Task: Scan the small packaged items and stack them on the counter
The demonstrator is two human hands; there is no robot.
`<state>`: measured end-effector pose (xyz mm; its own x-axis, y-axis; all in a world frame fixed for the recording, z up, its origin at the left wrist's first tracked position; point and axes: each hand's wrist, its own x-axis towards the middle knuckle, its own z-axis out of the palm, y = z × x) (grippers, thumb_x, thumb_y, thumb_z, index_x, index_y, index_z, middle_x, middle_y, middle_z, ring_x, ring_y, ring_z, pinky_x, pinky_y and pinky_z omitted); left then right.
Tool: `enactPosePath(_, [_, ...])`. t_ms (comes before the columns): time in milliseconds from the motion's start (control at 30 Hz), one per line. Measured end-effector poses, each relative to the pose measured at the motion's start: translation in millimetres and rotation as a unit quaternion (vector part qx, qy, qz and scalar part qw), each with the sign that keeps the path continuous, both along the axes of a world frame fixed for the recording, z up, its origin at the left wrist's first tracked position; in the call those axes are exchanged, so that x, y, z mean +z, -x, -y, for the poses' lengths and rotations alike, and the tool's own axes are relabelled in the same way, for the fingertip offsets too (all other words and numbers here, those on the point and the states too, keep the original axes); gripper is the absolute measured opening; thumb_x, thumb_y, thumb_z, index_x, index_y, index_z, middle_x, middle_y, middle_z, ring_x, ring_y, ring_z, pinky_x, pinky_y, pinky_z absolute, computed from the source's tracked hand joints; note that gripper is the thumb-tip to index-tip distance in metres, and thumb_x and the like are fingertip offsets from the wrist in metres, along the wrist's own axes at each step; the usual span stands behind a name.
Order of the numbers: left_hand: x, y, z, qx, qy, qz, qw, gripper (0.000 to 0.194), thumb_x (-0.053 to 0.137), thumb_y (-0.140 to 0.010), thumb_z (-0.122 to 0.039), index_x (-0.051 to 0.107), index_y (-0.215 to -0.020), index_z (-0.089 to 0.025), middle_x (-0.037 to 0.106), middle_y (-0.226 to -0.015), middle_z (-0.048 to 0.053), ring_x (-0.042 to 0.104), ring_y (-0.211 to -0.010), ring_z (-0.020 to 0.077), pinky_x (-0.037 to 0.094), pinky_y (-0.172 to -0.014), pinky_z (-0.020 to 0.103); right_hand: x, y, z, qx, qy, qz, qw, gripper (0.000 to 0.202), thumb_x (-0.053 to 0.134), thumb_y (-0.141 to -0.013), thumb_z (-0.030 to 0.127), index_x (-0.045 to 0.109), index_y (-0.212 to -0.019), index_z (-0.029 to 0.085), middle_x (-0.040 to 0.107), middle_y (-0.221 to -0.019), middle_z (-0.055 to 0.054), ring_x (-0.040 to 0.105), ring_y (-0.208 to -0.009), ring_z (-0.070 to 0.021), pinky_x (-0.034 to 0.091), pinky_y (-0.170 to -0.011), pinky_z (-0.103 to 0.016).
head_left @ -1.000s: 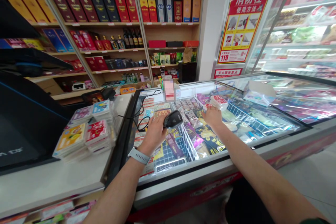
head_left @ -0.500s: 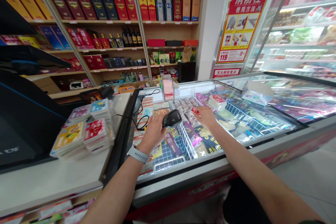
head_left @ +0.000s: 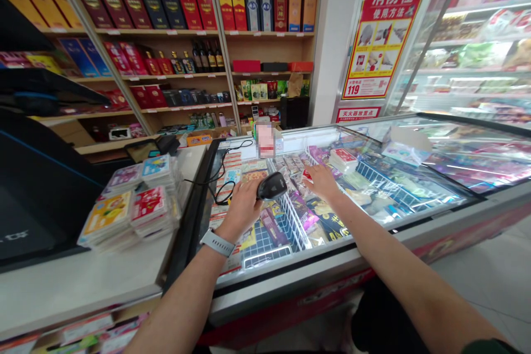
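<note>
Wrapped round a black barcode scanner [head_left: 271, 186], my left hand [head_left: 244, 206] is above the glass top of the chest freezer, a pale watch strap on its wrist. The scanner's head points right, toward my right hand [head_left: 322, 182]. Under the fingers of my right hand is a small red and white card [head_left: 307, 176], partly covered by them. A black cable [head_left: 224, 168] runs over the glass at the left. Just beyond my right hand lies a stack of red and white cards [head_left: 343, 159].
Stacks of colourful cards [head_left: 149, 204] stand on the white counter [head_left: 124, 271] at the left, beside a black monitor [head_left: 37, 193]. An open white box [head_left: 406, 146] sits on the freezer's right part. Shelves of boxes and bottles line the back.
The fingers of my right hand have spread and flattened a little over the red and white card. My left hand and the scanner look nearly unchanged.
</note>
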<state>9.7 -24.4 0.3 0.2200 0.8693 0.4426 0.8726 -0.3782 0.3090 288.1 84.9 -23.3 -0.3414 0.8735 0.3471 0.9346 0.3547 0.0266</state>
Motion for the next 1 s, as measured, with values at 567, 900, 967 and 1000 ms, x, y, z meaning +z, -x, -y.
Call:
enactPosePath(567, [-0.6, -0.3, -0.4, 0.002, 0.005, -0.005, 1.000, 0.058, 0.054, -0.084, -0.008, 0.053, -0.141, -0.017, 0.063, -0.144, 0.015, 0.057, -0.137, 0.0313, 0.032, -0.122, 0.059, 7.5, -2.3, 4.8, 0.000, 0.002, 0.011, 1.000, 0.056, 0.059, -0.095, 0.046, 0.061, -0.140, 0.012, 0.068, -0.130, -0.018, 0.056, -0.124, -0.0344, 0.039, -0.108, -0.045])
enactPosePath(900, [5.8, -2.4, 3.4, -0.002, 0.020, 0.005, 1.000, 0.059, 0.054, -0.082, -0.005, 0.055, -0.140, -0.018, 0.065, -0.141, 0.014, 0.058, -0.136, 0.0306, 0.030, -0.123, 0.061, 2.7, -4.8, -1.3, 0.021, 0.022, 0.019, 0.999, 0.059, 0.061, -0.095, 0.051, 0.062, -0.137, 0.010, 0.071, -0.126, -0.018, 0.060, -0.121, -0.0332, 0.040, -0.110, -0.045])
enactPosePath(967, [6.7, -2.4, 4.0, -0.004, 0.019, 0.006, 1.000, 0.060, 0.054, -0.082, -0.005, 0.055, -0.140, -0.019, 0.065, -0.141, 0.014, 0.058, -0.136, 0.0304, 0.030, -0.123, 0.061, 2.8, -4.8, -2.3, 0.034, 0.015, 0.012, 0.999, 0.061, 0.064, -0.093, 0.053, 0.062, -0.137, 0.011, 0.071, -0.126, -0.018, 0.060, -0.121, -0.0333, 0.039, -0.111, -0.044])
enactPosePath(1000, [6.7, -2.3, 4.1, -0.004, 0.016, 0.006, 1.000, 0.061, 0.054, -0.082, -0.005, 0.054, -0.140, -0.019, 0.065, -0.141, 0.014, 0.058, -0.136, 0.0303, 0.031, -0.123, 0.061, 3.2, -4.7, -1.9, 0.039, 0.010, 0.003, 0.999, 0.062, 0.065, -0.092, 0.054, 0.062, -0.137, 0.012, 0.070, -0.128, -0.017, 0.059, -0.123, -0.0333, 0.039, -0.112, -0.044])
